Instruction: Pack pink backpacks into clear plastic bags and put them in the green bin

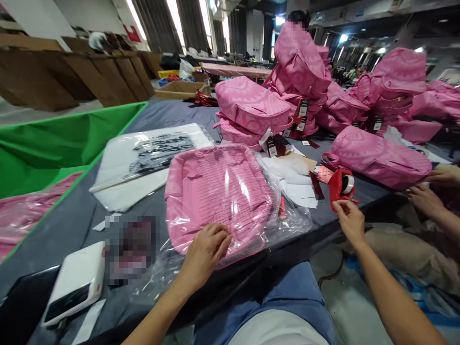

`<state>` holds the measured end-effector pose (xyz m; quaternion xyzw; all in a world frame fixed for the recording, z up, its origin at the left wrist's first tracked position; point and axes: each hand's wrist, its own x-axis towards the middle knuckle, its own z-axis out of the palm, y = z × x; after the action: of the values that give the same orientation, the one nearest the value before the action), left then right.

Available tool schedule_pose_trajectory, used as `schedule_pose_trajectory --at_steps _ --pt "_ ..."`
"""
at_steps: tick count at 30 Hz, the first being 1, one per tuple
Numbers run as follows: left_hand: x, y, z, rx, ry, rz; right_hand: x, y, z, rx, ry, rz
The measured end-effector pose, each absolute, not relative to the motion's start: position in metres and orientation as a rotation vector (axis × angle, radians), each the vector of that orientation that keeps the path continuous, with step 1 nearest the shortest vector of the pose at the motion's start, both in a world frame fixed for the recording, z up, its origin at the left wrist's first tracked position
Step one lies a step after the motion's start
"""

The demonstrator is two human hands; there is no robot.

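The pink backpack [223,184] lies flat inside a clear plastic bag [300,218] at the centre of the frame, on the dark cloth-covered table [143,115]. My left hand [208,247] is the nearer, resting on its lower edge with fingers bent; whether they pinch the film, I cannot tell. My right hand [349,220] is well apart from the backpack, right of centre, thumb and forefinger drawn together at the near edge of the red tape dispenser [336,189]; I cannot confirm tape between them. The governing relation, in my judgement, is sideways: the dispenser sits to the right of the backpack, with papers [296,187] lying between. The backpack's outline is nearly as broad as deep, so I assign it no firm long axis. My left hand covers part of its lower edge; glare and creases obscure the bag's mouth. My fingers hide the dispenser's near end. A patch [131,249] at lower left is blurred beyond identification. Another person's hands [427,199] enter at the right edge, the arms cut off.
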<state>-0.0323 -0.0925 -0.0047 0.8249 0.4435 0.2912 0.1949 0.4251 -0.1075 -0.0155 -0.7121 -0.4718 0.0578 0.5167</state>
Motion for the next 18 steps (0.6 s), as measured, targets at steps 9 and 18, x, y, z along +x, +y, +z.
schedule_pose_trajectory --at_steps 9,18 --pt "-0.041 -0.081 -0.034 2.404 1.109 1.048 0.505 -0.096 0.012 -1.901 -0.613 0.229" --pt "-0.04 -0.078 -0.035 2.413 1.107 1.042 0.498 -0.075 0.001 -1.915 -0.575 0.128"
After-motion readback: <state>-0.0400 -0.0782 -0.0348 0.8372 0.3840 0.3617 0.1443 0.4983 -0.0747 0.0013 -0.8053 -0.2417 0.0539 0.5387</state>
